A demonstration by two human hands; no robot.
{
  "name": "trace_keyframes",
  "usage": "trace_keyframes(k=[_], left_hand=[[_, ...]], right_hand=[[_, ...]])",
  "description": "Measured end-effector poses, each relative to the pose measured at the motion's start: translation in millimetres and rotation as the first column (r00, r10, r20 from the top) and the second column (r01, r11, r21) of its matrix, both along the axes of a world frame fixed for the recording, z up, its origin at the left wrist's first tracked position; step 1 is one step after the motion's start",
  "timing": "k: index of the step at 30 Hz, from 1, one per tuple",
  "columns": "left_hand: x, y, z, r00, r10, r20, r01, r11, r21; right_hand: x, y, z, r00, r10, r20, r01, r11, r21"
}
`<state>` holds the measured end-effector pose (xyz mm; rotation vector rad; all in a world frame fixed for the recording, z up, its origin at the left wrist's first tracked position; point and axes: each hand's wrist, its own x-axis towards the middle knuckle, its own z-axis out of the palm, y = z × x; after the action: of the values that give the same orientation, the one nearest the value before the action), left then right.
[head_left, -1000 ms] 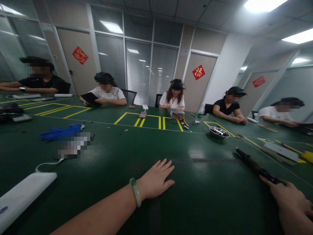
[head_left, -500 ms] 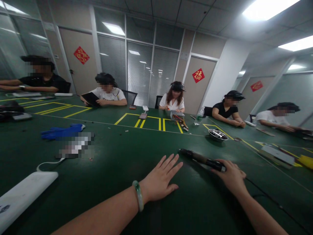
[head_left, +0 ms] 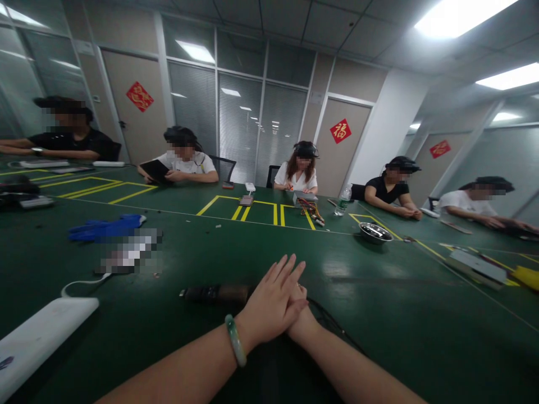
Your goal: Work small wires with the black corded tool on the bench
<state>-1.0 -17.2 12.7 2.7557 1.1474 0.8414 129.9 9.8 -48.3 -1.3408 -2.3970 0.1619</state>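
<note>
- Lower left of frame: white slab [head_left: 42, 336] lies flat on the green tabletop [head_left: 379, 314]; a white cable [head_left: 80, 282] curls off its far corner.
- Above it, left of centre: blue gloves [head_left: 105, 227] lie in a heap, well apart from the hands.
- Centre: dark tool [head_left: 219, 293], a stubby cylinder with a brownish band, lies on its side on the tabletop. Its right end runs in behind the hands.
- Just right of the tool: left hand [head_left: 273, 306], green bracelet [head_left: 234, 348] on the wrist. Fingers straight and together, palm down, laid across the other hand. Its grip is spread flat and holds nothing that shows.
- Under it: right hand [head_left: 301, 324], mostly covered. Cannot tell whether its grip closes on the tool's end or merely rests there.
- A black cord [head_left: 332, 325] trails from beneath the hands toward the lower right.
- Right of centre, further off: steel bowl [head_left: 374, 232], well apart.
- Far edge: several other people sit at their own work; none of their hands come near.
- Judgement: the step looks like settling the tool in front of the body, both hands gathered at its cord end.
- Judgement: lifting it would call for the upper hand to clear off first, and for slack in the cord.
</note>
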Motion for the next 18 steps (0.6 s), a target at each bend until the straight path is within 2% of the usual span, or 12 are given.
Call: trace_keyframes(k=[3,5,8,11,14,18], left_hand=[[-2,3,-2.7,1.000,-0.025,-0.003,0.024,0.999,-0.029],[-2,3,-4.8,0.998,-0.053,-0.021,0.052,0.997,-0.050],[-2,4,-8.4,0.996,-0.040,-0.085,0.033,0.997,-0.074],[0,6,-11.5,0.989,-0.009,-0.147,-0.002,0.997,-0.077],[1,9,-12.4,0.983,0.005,-0.185,-0.019,0.997,-0.074],[1,9,-9.2,0.977,0.007,-0.211,-0.022,0.997,-0.070]], right_hand=[[22,-27,17.6,0.995,-0.093,-0.046,0.094,0.995,0.027],[42,-45,22.9,0.990,-0.142,-0.003,0.142,0.988,0.067],[71,-69,21.2,0.964,-0.254,0.084,0.241,0.960,0.139],[95,-85,18.7,0.941,-0.304,0.146,0.274,0.942,0.195],[115,-86,22.4,0.938,-0.321,0.131,0.306,0.944,0.122],[138,-63,32.6,0.971,-0.229,0.066,0.232,0.972,-0.040]])
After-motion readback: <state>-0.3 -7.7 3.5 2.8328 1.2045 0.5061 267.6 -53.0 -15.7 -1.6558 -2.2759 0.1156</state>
